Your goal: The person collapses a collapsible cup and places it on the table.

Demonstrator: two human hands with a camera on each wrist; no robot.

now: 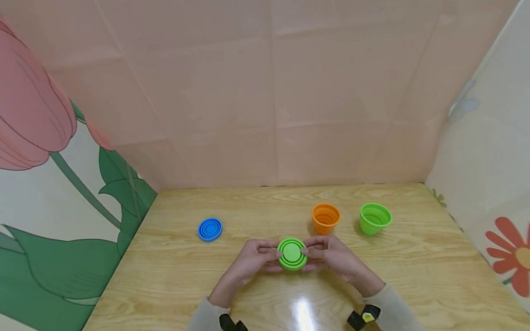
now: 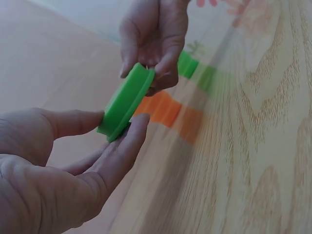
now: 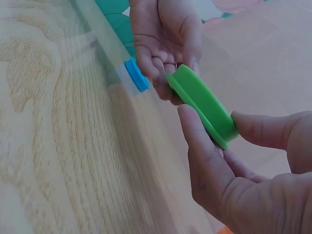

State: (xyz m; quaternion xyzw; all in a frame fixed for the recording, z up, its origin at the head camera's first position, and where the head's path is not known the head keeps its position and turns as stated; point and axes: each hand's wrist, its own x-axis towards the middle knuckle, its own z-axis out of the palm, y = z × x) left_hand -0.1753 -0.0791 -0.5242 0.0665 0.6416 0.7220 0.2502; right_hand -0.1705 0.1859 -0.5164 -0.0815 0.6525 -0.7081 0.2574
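Between both hands is a green collapsible cup [image 1: 291,254], folded flat into a ringed disc and held above the table. My left hand [image 1: 257,259] pinches its left edge, thumb on the upper face and fingers beneath. On the opposite edge, my right hand [image 1: 331,258] pinches it the same way. Seen from the left wrist, the flattened green cup [image 2: 127,100] is tilted and edge-on, with a thicker body and a thin projecting rim. The right wrist view shows the cup [image 3: 202,105] gripped at both ends, fingertips partly hidden behind it.
A blue collapsed cup [image 1: 210,229] lies flat on the wooden table [image 1: 165,276] at the left. Behind my right hand stands an orange expanded cup [image 1: 325,218]. Farther right is a light green expanded cup [image 1: 374,219]. A pinkish backdrop [image 1: 265,115] rises at the table's back edge.
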